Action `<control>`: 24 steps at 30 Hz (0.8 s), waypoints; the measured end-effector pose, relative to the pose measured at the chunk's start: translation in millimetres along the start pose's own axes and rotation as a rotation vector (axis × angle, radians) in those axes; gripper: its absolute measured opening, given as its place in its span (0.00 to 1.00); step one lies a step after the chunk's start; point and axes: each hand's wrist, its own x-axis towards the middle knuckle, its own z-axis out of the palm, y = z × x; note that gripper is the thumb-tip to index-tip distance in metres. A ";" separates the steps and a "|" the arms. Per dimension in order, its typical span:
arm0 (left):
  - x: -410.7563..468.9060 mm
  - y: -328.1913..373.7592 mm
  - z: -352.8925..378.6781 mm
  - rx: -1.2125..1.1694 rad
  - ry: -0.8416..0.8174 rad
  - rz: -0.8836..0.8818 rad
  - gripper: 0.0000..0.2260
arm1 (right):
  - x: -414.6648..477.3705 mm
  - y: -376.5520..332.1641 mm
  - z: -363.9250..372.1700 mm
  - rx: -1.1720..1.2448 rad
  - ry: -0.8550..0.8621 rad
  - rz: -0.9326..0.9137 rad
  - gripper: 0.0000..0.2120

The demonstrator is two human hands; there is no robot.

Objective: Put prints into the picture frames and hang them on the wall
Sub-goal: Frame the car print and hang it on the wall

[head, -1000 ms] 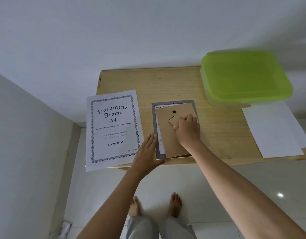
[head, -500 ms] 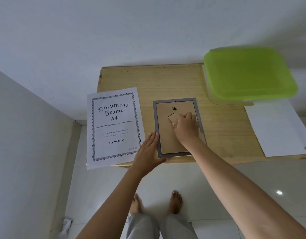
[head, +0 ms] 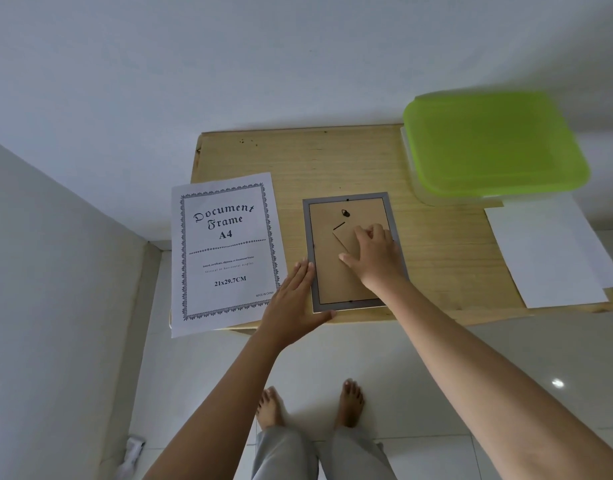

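Observation:
A small grey picture frame [head: 307,237] lies face down near the wooden table's front edge. A brown backing board [head: 327,271] sits squarely inside it, with a black hanger [head: 345,213] near its top. My right hand [head: 374,254] presses on the board, its fingers bent over the stand flap and its thumb spread out to the left. The straight fingers of my left hand [head: 291,303] lie flat against the frame's lower left edge and corner. A large print [head: 227,251] reading "Document Frame A4" lies left of the frame and hangs over the table's edges.
The table [head: 298,157] stands against a white wall. A clear box with a green lid [head: 492,143] sits at its back right. White sheets [head: 547,251] lie in front of the box and overhang the right edge. My bare feet stand on the tiled floor below.
The backing board was skewed on top of the frame and has dropped squarely into it. My right thumb has spread out over the board. My left hand has stayed at the frame's corner.

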 end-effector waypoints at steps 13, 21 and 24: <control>-2.9 -7.5 -7.1 -0.004 0.022 -0.028 0.42 | -26.8 -1.6 21.2 0.057 -0.042 -0.122 0.35; 4.3 -0.2 -15.0 -0.020 0.023 -0.078 0.40 | -24.6 29.7 9.3 0.456 0.194 0.058 0.25; 10.9 4.4 -12.5 -0.041 0.123 -0.137 0.37 | -21.4 50.6 11.2 0.479 0.233 0.127 0.23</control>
